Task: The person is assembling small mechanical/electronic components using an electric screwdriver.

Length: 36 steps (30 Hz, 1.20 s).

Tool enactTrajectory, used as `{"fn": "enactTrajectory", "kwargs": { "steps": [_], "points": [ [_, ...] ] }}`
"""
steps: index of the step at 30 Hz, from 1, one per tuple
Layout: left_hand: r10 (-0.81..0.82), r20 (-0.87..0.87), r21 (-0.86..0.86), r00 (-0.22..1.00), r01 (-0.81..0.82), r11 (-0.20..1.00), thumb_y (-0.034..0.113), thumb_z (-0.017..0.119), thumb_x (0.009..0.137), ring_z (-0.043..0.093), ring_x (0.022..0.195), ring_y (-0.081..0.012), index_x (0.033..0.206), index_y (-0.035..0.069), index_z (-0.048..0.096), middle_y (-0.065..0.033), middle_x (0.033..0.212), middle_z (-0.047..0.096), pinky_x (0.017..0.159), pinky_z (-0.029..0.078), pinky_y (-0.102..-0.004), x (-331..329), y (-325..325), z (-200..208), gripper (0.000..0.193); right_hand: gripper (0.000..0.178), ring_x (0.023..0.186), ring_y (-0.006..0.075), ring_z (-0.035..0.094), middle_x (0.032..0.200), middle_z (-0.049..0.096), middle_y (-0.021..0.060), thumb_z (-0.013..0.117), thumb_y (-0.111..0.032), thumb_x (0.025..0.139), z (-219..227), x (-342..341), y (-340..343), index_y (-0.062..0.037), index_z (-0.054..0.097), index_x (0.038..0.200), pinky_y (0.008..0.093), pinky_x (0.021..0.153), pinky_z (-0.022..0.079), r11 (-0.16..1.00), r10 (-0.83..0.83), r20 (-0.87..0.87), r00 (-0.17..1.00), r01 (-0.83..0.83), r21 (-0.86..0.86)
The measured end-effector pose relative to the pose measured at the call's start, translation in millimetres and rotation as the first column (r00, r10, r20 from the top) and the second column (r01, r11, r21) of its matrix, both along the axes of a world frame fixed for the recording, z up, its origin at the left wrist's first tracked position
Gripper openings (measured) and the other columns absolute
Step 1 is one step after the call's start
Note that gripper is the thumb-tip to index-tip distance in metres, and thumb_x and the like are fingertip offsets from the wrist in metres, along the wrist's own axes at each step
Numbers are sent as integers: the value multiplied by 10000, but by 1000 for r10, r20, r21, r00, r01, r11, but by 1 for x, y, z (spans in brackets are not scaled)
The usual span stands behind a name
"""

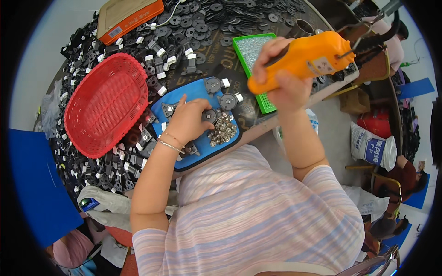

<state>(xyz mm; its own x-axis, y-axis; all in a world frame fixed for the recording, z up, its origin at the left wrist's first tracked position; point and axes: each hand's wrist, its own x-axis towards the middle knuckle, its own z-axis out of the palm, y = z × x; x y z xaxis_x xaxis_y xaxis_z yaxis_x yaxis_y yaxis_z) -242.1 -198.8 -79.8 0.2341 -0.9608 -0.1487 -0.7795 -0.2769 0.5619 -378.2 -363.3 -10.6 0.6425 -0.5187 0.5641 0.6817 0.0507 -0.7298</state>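
My right hand (pixel 290 87) is wrapped round an orange electric screwdriver (pixel 317 55), raised over the near edge of a green tray (pixel 263 102) that holds many small silvery pieces (pixel 253 48). My left hand (pixel 186 120) rests on a blue mat (pixel 180 94), its thumb and fingers curled about a black round disc (pixel 209 116). Close to those fingers lies a heap of small metal fittings (pixel 223 129). Two black disc parts with white tabs, one of them a disc part (pixel 227 101), sit at the mat's far right corner. Parts of other black pieces show under my left hand and wrist.
An empty red basket (pixel 107 103) stands left of the mat. Piles of black-and-white parts (pixel 115 168) surround it. Black discs (pixel 198 23) cover the far table, beside an orange box (pixel 133 20). A metal cup (pixel 301 28) stands past the tray. Other people sit at the right.
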Motion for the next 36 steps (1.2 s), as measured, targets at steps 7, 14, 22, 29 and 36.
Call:
{"fn": "enactTrajectory", "kwargs": {
  "steps": [7,14,22,29,36],
  "points": [
    [-2,-4,9,1000,2,1000,165,766,642,590,962,-283,955,58,607,-90,959,638,1060,254,-516,0,-2,3,367,339,651,162,571,894,577,115,640,8,707,-33,-11,-11,12,505,1018,267,572,472,952,-302,-240,923,305,-27],
    [13,11,25,1000,-13,1000,178,758,657,584,991,-275,992,59,611,-85,989,636,1062,241,-519,-3,-2,5,385,346,667,154,577,905,579,103,660,1,712,-28,9,22,8,512,1024,275,608,481,992,-112,-264,958,124,29],
    [20,12,40,1000,-21,999,180,773,646,576,1021,-274,1028,59,606,-88,1030,631,1077,222,-515,-2,-1,1,433,315,650,172,568,899,558,128,650,-43,740,-36,-12,-4,20,502,1011,268,612,463,968,-248,-105,963,251,22],
    [13,48,-37,999,-11,999,154,751,671,548,1081,-264,1033,67,608,-90,1088,612,1069,212,-536,-5,5,-2,400,308,654,168,566,903,558,124,639,-21,742,-51,-11,-11,17,501,1015,270,616,462,954,-301,-123,946,301,-21],
    [47,68,-138,997,-37,990,150,752,674,501,1164,-279,1065,73,610,-101,1141,594,1069,197,-538,-10,13,-9,423,304,647,168,566,902,559,123,634,-14,738,-49,-11,-10,13,502,1010,272,611,464,955,-298,-120,947,297,-23]
  ]
}}
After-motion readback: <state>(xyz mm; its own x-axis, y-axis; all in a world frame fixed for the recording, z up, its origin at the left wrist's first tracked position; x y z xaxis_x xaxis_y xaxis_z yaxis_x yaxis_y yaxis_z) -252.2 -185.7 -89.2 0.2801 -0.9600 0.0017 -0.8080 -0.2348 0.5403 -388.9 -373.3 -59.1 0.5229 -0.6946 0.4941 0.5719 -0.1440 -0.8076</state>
